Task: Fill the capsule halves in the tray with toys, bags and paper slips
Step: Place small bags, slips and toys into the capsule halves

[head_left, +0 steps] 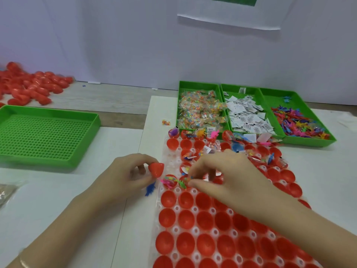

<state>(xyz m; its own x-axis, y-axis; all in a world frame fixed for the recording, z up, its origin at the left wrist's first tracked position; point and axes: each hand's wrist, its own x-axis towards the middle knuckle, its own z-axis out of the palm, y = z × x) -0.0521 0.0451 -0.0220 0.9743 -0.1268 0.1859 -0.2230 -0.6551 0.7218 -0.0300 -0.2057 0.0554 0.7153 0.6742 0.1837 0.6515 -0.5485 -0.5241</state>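
Red plastic capsule halves (185,242) sit open side up in a clear socketed plastic tray (195,209). The near rows are empty, while the far rows hold toys, bags and slips. The left hand (123,176) grips one tilted red half (156,169) at the tray's left edge, and the right hand (222,175) pinches a small green toy (182,184). A blue toy dinosaur (150,189) lies just off the tray. Beyond it are heaps of clear bags of coloured beads (201,111), white paper slips (249,117) and bright plastic toys (301,122).

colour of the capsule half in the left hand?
Red. The capsule half shows best in the head view.
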